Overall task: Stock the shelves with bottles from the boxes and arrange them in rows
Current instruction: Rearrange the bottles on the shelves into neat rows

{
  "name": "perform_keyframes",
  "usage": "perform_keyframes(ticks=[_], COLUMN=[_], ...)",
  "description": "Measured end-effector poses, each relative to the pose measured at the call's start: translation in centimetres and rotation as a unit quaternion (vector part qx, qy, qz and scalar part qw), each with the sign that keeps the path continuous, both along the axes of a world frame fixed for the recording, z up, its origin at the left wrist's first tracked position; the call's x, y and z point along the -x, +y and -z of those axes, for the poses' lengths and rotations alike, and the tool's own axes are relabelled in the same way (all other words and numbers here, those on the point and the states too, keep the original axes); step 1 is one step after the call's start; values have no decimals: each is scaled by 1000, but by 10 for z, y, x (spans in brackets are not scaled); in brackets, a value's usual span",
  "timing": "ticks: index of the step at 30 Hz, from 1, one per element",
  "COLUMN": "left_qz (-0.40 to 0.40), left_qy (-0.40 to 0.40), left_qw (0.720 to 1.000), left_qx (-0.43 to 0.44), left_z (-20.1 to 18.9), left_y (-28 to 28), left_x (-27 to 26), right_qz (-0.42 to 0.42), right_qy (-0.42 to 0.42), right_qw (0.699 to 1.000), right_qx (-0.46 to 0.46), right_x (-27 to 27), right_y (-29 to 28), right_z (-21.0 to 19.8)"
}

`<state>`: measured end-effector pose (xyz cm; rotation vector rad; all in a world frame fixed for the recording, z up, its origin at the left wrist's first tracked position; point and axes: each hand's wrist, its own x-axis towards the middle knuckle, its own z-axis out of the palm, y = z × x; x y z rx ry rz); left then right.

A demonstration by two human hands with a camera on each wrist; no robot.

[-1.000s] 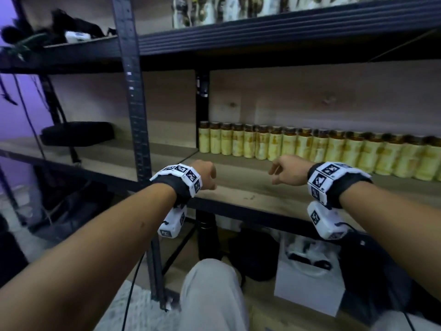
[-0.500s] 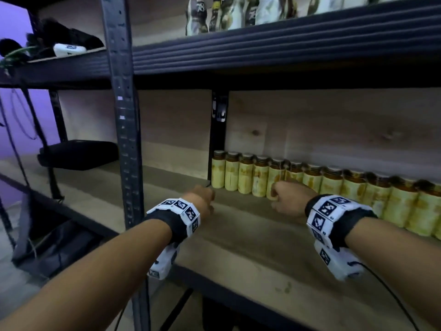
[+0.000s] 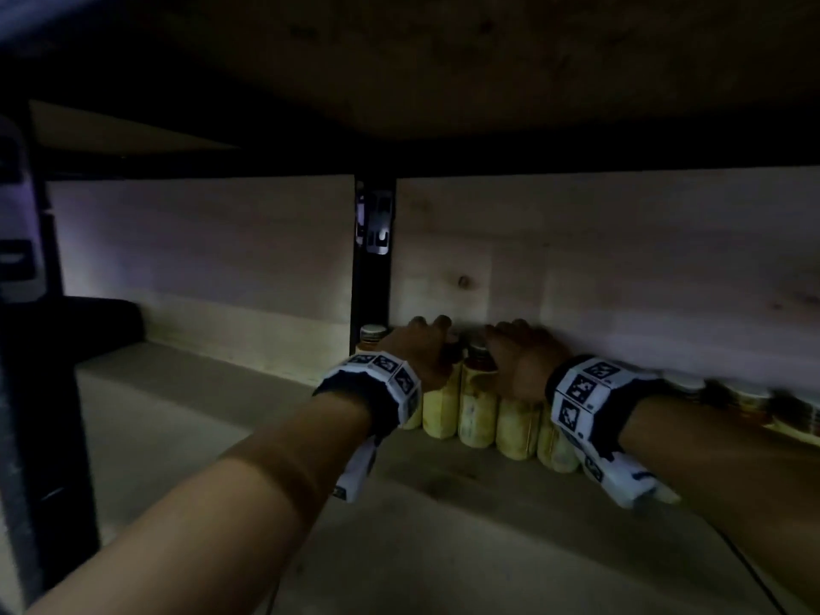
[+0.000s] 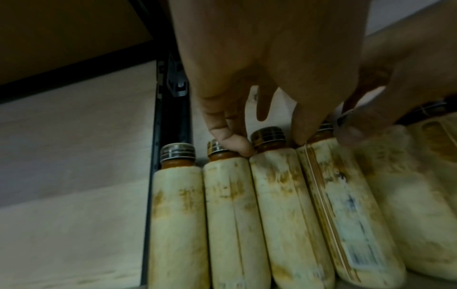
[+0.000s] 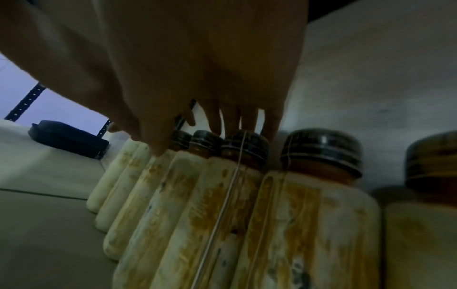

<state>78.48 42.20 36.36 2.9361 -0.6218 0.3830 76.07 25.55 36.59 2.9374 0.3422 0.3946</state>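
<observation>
Two hands are on the bottle row, both reaching over the caps from the front. Your left hand [image 4: 259,64] has its fingertips [image 4: 237,146] hooked down between the necks near the row's left end; fingers are bent over the tops, touching them, but you're not wrapped round any one bottle, so that grip reads as a loose claw, holding nothing. Your right hand [image 5: 197,68] sits just beside it over the next caps, fingers hanging down behind them; the wrist view is dark and I can't tell whether that grip is clamping a neck or only resting. Likely purpose: pulling or squaring the row, since fingers behind the caps let you drag several at once. The bottles [image 3: 477,408] stand upright, shoulder to shoulder, in one row on the wooden shelf [image 3: 222,419] against the back panel [image 3: 621,268], starting just beside the black upright [image 3: 370,259]. Front of the shelf carries no second row yet. A dark flat case [image 5: 66,138] lies well apart on the left bay. Watch tipping: the bottles look tall and narrow, and force is going in at the top.
</observation>
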Motion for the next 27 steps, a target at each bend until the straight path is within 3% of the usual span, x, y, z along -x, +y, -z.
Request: perform_keyframes(ticks=[5, 13, 16, 20, 27], left_qz=[-6, 20, 11, -10, -10], left_qy=[2, -43, 13, 73, 132], left_qw=[1000, 999, 998, 996, 986], left_qx=[-6, 21, 52, 56, 103], left_z=[11, 15, 9, -5, -25], left_y=[-14, 23, 44, 67, 92], left_x=[-16, 32, 60, 99, 167], right_qz=[1, -107, -89, -65, -46], right_qy=[4, -62, -6, 103, 149], right_qw=[999, 988, 995, 974, 951], right_qx=[45, 93, -42, -191, -266], right_x=[-14, 49, 84, 127, 178], right_y=[1, 7, 10, 21, 41], right_z=[9, 20, 12, -6, -19])
